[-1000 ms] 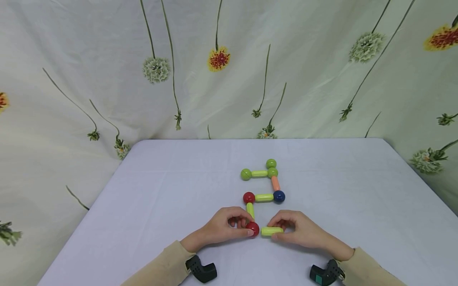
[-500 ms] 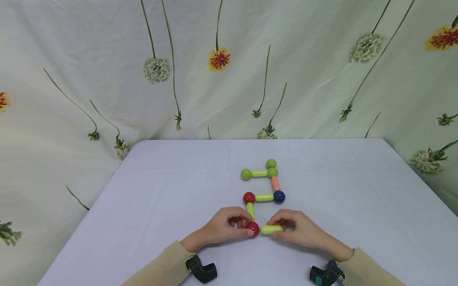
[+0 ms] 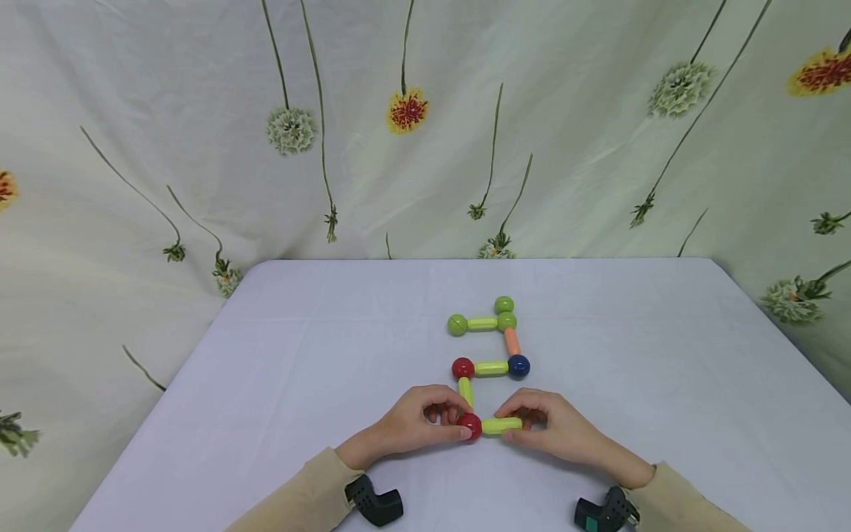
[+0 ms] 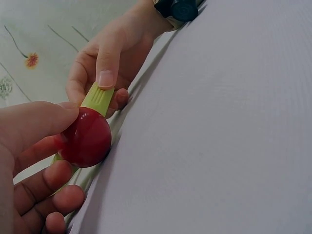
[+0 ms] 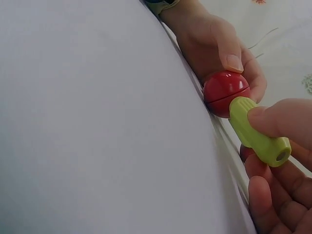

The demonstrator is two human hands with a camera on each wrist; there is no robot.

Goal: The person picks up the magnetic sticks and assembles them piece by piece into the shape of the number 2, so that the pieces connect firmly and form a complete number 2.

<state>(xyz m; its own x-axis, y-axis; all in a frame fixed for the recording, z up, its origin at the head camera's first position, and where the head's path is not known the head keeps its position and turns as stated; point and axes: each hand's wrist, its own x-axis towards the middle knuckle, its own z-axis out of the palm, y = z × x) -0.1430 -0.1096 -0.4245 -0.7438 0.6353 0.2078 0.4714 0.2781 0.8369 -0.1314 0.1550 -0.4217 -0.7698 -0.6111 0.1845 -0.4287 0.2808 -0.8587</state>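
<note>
My left hand [image 3: 422,421] pinches a glossy red ball [image 4: 87,139] between thumb and fingers at the near end of a zigzag chain. Between my right hand's [image 3: 561,425] thumb and fingers is a yellow-green rod [image 5: 258,131], its far end meeting the red ball. A second yellow-green rod [image 3: 465,391] leads from the held ball away to another red ball [image 3: 463,367]. From there a rod [image 3: 490,368] runs right to a dark blue ball [image 3: 518,366], and an orange rod [image 3: 511,340] continues to a green ball [image 3: 507,320].
At the chain's far end, a rod [image 3: 482,323] links to a green ball [image 3: 456,324] on the left, and one more green ball [image 3: 504,304] touches the corner one. All lie on a white-covered table [image 3: 319,332], with a flower-print cloth [image 3: 572,148] hanging behind.
My right hand has shifted slightly left with the yellow-green rod, closing the small gap between it and the red ball. The left hand has stayed in place.
</note>
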